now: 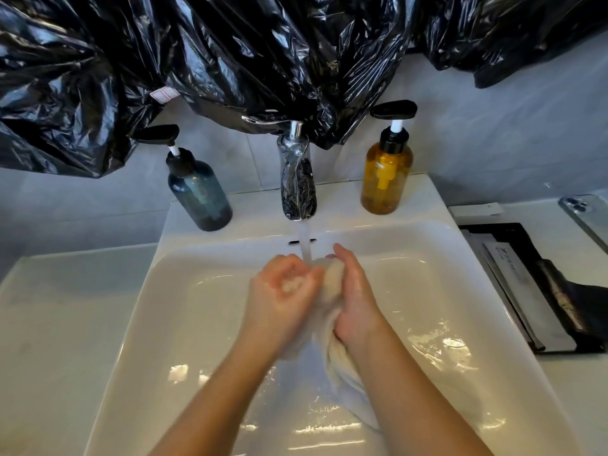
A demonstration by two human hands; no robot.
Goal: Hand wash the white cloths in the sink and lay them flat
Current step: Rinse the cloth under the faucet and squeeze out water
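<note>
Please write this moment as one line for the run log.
stage: rinsing | hands: left and right squeeze white cloth | faucet: running | sink: wet

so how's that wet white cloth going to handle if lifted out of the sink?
Probably floppy: the white cloth bunches between the left hand and right hand, its tail drooping into the sink. Likely heavy for its size, since the faucet is running water over it. Possibly slick and drippy, so it may need a firm grip.
</note>
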